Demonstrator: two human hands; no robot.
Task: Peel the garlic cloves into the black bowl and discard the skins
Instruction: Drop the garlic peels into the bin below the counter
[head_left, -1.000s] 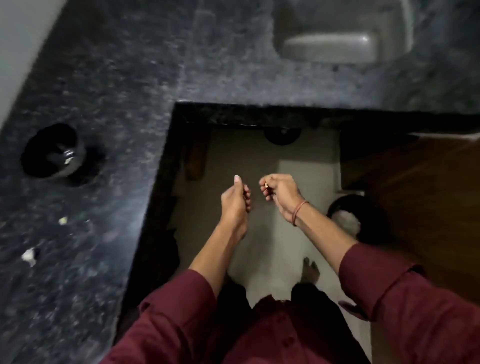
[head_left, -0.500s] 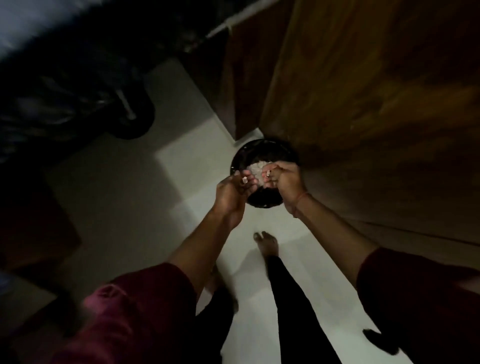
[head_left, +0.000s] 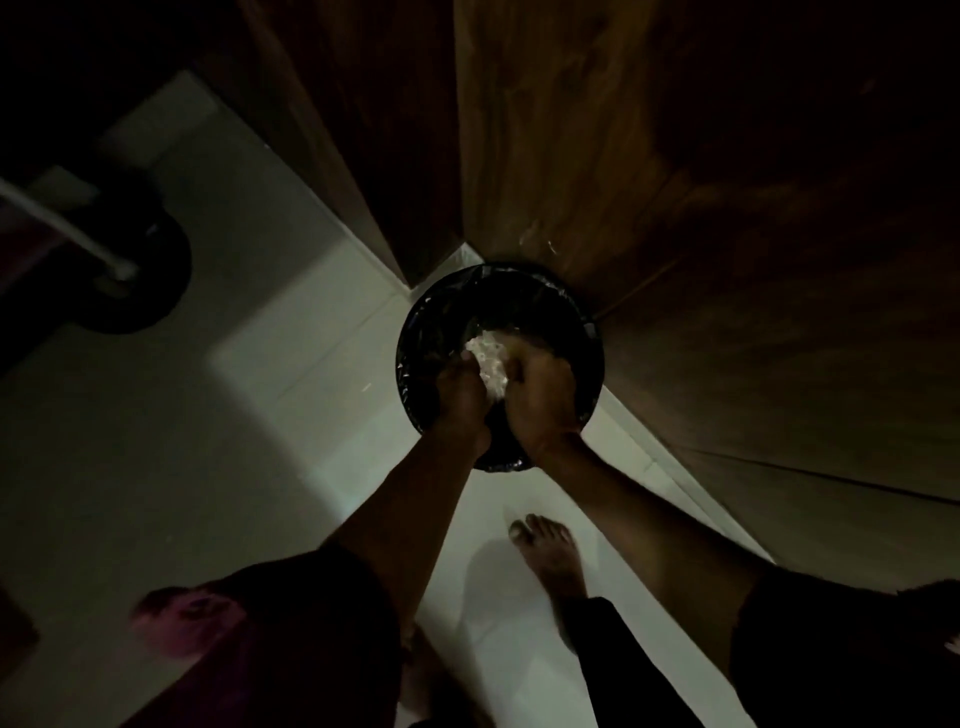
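Garlic skins (head_left: 487, 364) lie in a pale heap inside the lined bin (head_left: 415, 358), on the floor against the wooden cabinet (head_left: 675, 208). My left hand (head_left: 460, 400) and right hand (head_left: 540, 405) hang close together over its mouth, curled; what they grip I cannot tell. I judge discarding is nearly done; the black bowl and cloves are out of view.

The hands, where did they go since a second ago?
Both hands, left and right, went from beside the counter down over the lined bin on the floor, above the pale skins inside. They stayed close together, fingers bunched; too dark to see what they hold.
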